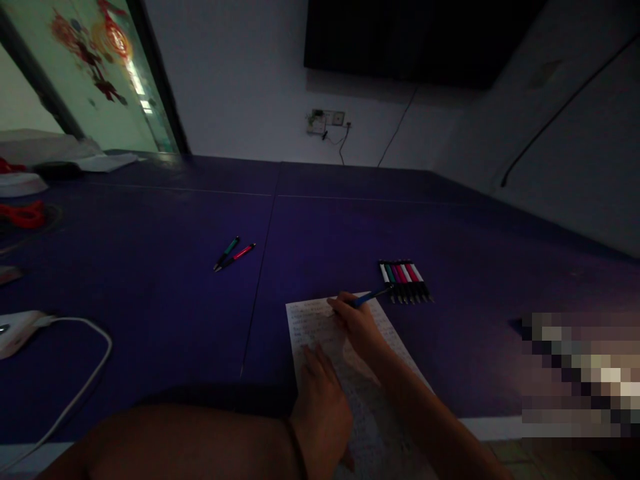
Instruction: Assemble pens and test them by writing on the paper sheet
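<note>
My right hand (363,330) grips a blue pen (370,297), its fingers closed round the barrel near the upper part of a paper sheet (306,321). Handwritten lines cover much of the sheet, though the words are too blurred to read. Flat on the same sheet lies my left hand (324,400), fingers stretched out and a dark band at its wrist. Just beyond the right hand, a neat row of several pens (404,281) with white, green, purple and pink barrels rests on the table. The pen tip is hidden by the right hand.
The purple table (175,280) has a green pen (227,253) and a red pen (243,253) left of centre. At the left are red-handled scissors (25,215) and a white device (20,333) with a cable (107,347). A dark screen (420,40) hangs on the wall.
</note>
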`<state>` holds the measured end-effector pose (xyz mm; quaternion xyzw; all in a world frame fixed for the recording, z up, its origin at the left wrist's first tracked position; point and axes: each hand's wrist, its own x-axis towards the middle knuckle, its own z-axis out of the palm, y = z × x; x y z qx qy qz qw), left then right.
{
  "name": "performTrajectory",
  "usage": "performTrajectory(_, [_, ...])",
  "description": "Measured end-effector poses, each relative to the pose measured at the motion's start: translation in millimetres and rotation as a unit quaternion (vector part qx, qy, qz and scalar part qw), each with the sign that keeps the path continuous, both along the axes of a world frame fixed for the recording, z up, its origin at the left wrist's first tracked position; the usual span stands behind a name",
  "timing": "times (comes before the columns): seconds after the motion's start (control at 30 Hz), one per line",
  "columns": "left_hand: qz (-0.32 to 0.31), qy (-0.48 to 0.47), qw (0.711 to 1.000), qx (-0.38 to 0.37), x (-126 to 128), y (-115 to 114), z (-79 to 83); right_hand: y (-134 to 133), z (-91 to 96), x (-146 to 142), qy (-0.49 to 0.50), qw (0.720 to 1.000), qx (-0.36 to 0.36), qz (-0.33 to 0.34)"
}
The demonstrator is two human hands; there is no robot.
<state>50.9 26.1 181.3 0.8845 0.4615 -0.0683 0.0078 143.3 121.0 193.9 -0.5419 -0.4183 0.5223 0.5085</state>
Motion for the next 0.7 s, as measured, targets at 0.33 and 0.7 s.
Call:
performTrajectory(0.33, [-0.01, -0.082, 0.994, 0.067, -15.5, 22.0, -40.9, 34.2, -4.1, 28.2, 0.183, 0.978, 0.001, 0.1])
performTrajectory(0.7, [-0.025, -0.288, 0.94, -0.183, -20.5, 103.2, 47.4, 46.5, -9.6, 39.9, 0.407, 0.911, -0.021, 0.071])
